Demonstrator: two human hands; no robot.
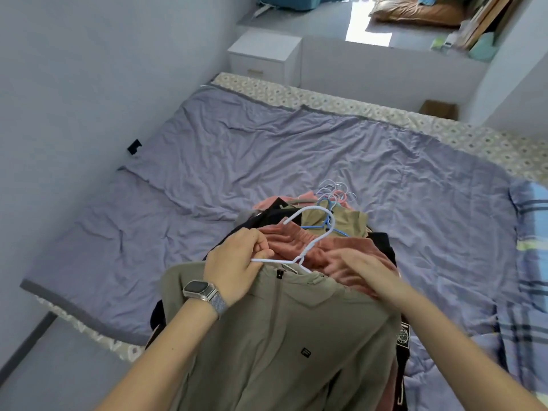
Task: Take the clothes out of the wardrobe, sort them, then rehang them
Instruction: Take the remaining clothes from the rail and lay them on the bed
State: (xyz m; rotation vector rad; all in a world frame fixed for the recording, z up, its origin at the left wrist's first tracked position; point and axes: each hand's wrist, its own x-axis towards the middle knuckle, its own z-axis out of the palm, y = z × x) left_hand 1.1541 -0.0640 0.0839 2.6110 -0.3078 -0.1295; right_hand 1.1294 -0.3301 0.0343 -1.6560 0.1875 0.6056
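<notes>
Spread across most of the view, a wide bed under a crumpled lavender quilt point(267, 149) is serving as the sorting surface, with pale walls on the left, a white bedside cabinet point(264, 56) at the far end and a blue plaid blanket point(530, 262) bunched at the right edge. A heap of hung clothes point(320, 232) is lying near the foot of the bed: a pink fleece garment point(296, 235), dark pieces beneath it, and a cluster of thin wire hangers point(335, 192) poking out at the far side.

On top of the heap, nearest the camera, an olive-green zip-up top point(281, 336) is lying flat with a white wire hanger point(308, 235) at its collar. The left hand point(237, 268), wearing a silver mesh-band watch point(201, 292), is gripping the hanger's left shoulder bar with curled fingers. The right hand point(358, 268) is blurred; it is resting at the collar's right side, but I cannot tell whether it is pinching the fabric or only pressing on it.

Judging by this, the clothes are already out of the wardrobe, which is not in view. Sorting looks barely begun: everything is sitting in one pile and no separate stacks are showing. Whether the hanger is going in or coming out is unclear. Grouping and all rehanging seem to be remaining.
</notes>
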